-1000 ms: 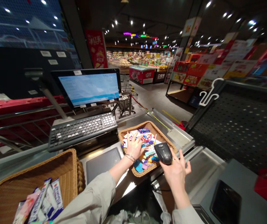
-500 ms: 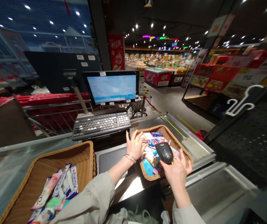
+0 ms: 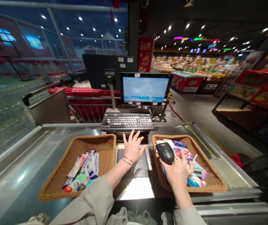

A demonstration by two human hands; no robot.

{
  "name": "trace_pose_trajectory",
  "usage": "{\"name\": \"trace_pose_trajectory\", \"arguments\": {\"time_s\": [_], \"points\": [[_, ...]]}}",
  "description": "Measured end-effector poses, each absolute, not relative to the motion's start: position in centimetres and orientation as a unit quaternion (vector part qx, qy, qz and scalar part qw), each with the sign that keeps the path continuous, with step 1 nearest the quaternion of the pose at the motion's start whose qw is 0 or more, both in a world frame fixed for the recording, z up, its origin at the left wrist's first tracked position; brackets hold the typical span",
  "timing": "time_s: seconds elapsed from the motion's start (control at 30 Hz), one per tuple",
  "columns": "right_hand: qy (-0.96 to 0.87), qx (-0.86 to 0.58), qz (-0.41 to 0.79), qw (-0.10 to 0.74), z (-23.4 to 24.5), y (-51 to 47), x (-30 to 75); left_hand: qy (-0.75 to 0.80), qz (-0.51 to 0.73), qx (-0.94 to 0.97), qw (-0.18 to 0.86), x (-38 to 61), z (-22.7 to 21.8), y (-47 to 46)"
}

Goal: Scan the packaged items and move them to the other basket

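My left hand (image 3: 134,148) hovers with its fingers spread, holding nothing, just in front of the black keyboard (image 3: 126,122). Below it lies a grey flat plate (image 3: 122,156) set between two wicker baskets. In my right hand (image 3: 178,175) is a black handheld barcode scanner (image 3: 165,152), its head turned away from me. The scanner is over the right basket (image 3: 214,175), which holds several colourful packaged goods (image 3: 198,170), partly hidden by hand and scanner. Packaged snack bars (image 3: 90,164) and other small packets lie in the left basket (image 3: 61,178).
A lit monitor (image 3: 145,89) stands behind the keyboard, with a second dark screen (image 3: 101,70) facing away on its left. The metal counter (image 3: 26,168) has raised edges. Shopping carts stand behind it, and a yellow-black strap (image 3: 199,139) crosses at the right.
The view has swung left, bringing the left basket fully into sight. My left hand has moved off the right basket towards the keyboard, fingers now spread. The scanner remains in my right hand.
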State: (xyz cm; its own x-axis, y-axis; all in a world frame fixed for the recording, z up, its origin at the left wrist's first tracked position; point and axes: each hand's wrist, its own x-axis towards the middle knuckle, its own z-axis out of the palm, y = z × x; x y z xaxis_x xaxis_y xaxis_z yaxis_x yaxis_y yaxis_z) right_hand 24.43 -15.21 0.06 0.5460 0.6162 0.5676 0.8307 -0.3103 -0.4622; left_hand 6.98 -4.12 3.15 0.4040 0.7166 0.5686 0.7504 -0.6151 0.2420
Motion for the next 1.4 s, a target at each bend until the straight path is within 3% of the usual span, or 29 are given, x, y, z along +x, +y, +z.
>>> {"name": "trace_pose_trajectory", "arguments": {"time_s": [0.53, 1.4], "points": [[-0.602, -0.706, -0.073, 0.367, 0.2, -10.8, 16.0, -0.580, -0.307, -0.750, 0.083, -7.7, 1.4, -3.8], [-0.702, -0.629, 0.010, 0.335, -1.0, -9.4, 9.3, -0.670, -0.134, -0.724, 0.096, -23.1, -2.6, -5.9]]}}
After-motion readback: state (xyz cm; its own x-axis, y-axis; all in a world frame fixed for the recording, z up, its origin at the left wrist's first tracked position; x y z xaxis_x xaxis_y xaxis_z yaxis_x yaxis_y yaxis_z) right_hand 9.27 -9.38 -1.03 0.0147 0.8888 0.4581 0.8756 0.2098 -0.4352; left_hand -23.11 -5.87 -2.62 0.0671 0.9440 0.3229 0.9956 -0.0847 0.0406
